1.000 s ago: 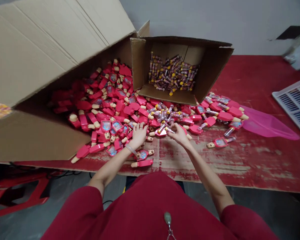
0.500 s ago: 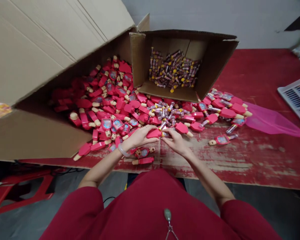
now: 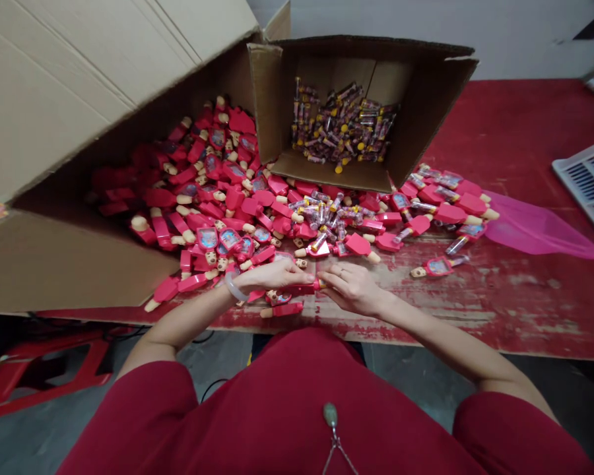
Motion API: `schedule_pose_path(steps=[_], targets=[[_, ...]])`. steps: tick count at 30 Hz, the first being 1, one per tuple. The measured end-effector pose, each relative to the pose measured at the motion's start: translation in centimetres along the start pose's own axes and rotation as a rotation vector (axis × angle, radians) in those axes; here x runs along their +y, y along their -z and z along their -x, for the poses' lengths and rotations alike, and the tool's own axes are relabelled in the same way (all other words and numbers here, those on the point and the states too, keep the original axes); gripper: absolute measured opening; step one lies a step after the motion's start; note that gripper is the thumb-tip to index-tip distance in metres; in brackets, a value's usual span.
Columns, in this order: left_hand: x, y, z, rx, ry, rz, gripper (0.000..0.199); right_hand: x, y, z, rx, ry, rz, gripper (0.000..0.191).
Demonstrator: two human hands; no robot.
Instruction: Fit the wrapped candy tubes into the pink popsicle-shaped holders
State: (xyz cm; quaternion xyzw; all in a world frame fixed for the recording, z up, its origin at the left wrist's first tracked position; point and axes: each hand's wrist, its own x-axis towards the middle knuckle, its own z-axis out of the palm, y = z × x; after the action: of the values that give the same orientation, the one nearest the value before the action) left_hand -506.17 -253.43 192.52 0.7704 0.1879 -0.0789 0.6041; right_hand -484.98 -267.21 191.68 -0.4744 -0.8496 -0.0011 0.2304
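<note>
My left hand (image 3: 276, 274), with a pale bracelet at the wrist, is closed around a red ice-pop-shaped plastic toy (image 3: 305, 289). My right hand (image 3: 352, 287) is closed at the toy's right end, gripping a small yellow-ended tube (image 3: 321, 284); the fingers cover most of it. Both hands meet low over the table's front part. Beyond them spreads a heap of similar red toys (image 3: 235, 198), with beige ends and some with blue picture faces. Loose clear tubes (image 3: 321, 212) lie on the heap. One toy (image 3: 283, 309) rests just below my left hand.
A large cardboard box (image 3: 79, 264) lies on its side at left, red toys spilling out. A smaller carton (image 3: 327, 173) holding many tubes sits on the heap. At right are a pink sheet (image 3: 534, 227) and a white slatted tray (image 3: 587, 178) on the worn red table (image 3: 515, 297).
Both hands have come slightly nearer my body with the toy. My right hand has turned, its back now upward and fingers wrapped over the tube end. The view has shifted a little.
</note>
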Motion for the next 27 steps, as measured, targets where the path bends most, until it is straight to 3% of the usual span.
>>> schedule_pose_path(steps=[5, 10, 15, 21, 24, 27], targets=[[1.5, 0.0, 0.6, -0.036, -0.029, -0.003, 0.056, -0.7, 0.4, 0.3, -0.035, -0.032, 0.062, 0.025], [1.4, -0.2, 0.7, -0.090, 0.009, 0.028, 0.057, -1.8, 0.1, 0.8, 0.066, -0.002, 0.128, 0.024], [1.1, -0.7, 0.7, -0.039, 0.028, 0.035, 0.059, -2.3, -0.1, 1.1, 0.117, -0.044, 0.169, 0.023], [3.7, -1.0, 2.1, -0.087, 0.038, -0.033, 0.051, -2.8, 0.7, 1.4, 0.051, -0.046, 0.037, 0.026], [4.1, -1.6, 2.2, 0.045, -0.051, -0.178, 0.045, -2.9, 0.5, 1.8, 0.061, -0.188, -0.084, 0.026], [3.1, -2.4, 1.7, 0.227, -0.169, -0.423, 0.043, -2.4, -0.1, 2.1, 0.062, -0.283, -0.231, 0.027]])
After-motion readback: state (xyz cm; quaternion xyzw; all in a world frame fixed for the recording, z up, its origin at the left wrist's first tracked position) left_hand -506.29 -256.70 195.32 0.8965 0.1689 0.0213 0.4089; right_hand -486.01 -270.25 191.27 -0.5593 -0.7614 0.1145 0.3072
